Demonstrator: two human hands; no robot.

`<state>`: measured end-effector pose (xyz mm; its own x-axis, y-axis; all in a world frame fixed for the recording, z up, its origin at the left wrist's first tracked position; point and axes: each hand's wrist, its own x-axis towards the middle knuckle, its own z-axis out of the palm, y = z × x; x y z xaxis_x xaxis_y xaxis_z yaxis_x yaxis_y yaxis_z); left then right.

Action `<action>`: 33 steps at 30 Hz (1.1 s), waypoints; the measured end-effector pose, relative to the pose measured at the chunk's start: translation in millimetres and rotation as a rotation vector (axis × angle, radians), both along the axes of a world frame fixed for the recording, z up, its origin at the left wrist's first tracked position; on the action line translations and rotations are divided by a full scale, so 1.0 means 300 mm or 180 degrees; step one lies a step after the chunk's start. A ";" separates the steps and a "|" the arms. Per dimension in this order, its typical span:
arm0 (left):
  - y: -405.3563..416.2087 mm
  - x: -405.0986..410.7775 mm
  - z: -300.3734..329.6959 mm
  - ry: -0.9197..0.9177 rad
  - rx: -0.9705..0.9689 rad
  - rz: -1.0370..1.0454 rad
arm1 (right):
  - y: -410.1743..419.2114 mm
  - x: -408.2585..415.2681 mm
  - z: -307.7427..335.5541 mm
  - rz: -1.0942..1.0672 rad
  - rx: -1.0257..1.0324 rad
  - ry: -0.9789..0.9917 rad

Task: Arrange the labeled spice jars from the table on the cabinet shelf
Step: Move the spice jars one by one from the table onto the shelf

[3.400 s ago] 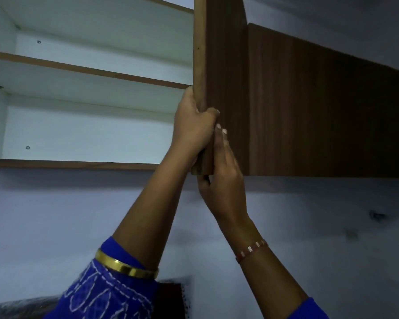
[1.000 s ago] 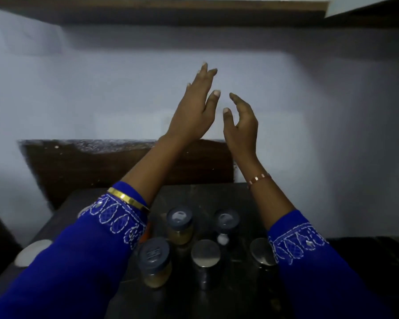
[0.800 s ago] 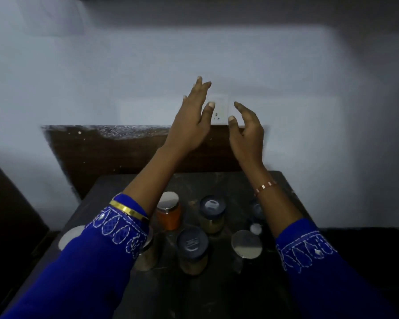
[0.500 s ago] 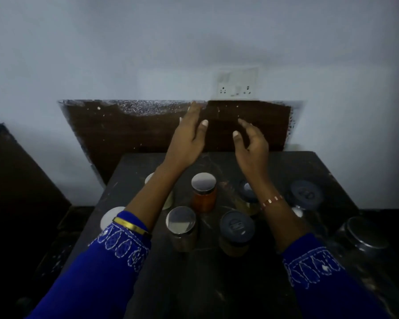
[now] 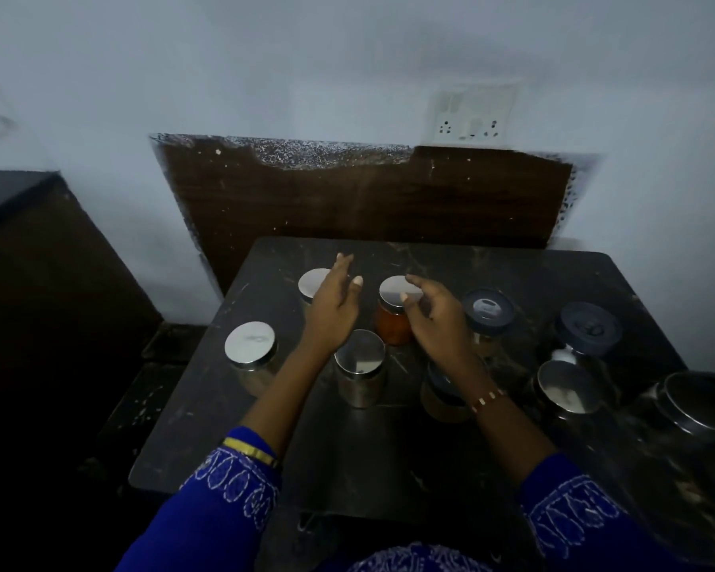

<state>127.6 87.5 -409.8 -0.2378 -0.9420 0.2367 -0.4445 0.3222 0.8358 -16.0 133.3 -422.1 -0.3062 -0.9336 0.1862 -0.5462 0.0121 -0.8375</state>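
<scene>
Several spice jars stand on the dark table (image 5: 389, 456). A jar of orange spice with a steel lid (image 5: 393, 328) is in the middle back. My right hand (image 5: 438, 319) hovers just over it, fingers loosely curved, holding nothing. My left hand (image 5: 333, 307) hovers with straight fingers in front of a steel-lidded jar (image 5: 312, 282) at the back left. Another steel-lidded jar (image 5: 360, 367) stands between my wrists. The cabinet shelf is out of view.
A steel-lidded jar (image 5: 250, 353) stands at the table's left, dark-lidded jars (image 5: 488, 313) (image 5: 591, 330) and a steel-lidded one (image 5: 568, 390) at the right. A steel container (image 5: 702, 406) sits at the far right edge. A brown board (image 5: 368, 200) leans on the wall behind.
My view dropped from the open cabinet to the table. Both hands let go of the cabinet door and came down over the jars.
</scene>
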 end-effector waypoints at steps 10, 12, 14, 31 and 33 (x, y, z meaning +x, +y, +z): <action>0.149 0.071 -0.084 0.0178 0.0331 0.0308 | 0.105 0.052 -0.059 0.0322 -0.0019 -0.0084; 0.158 0.091 -0.090 0.0240 0.0201 0.0417 | 0.112 0.083 -0.067 0.0500 -0.0023 0.0022; 0.148 0.115 -0.097 0.0224 0.0101 0.0606 | 0.101 0.114 -0.075 0.0638 -0.0050 0.0187; 0.021 0.432 -0.209 0.0436 0.0735 0.1668 | -0.119 0.487 -0.150 0.1514 0.0659 0.0516; -0.004 0.448 -0.226 0.0443 0.1003 0.1629 | -0.142 0.513 -0.171 0.1577 0.0837 0.0526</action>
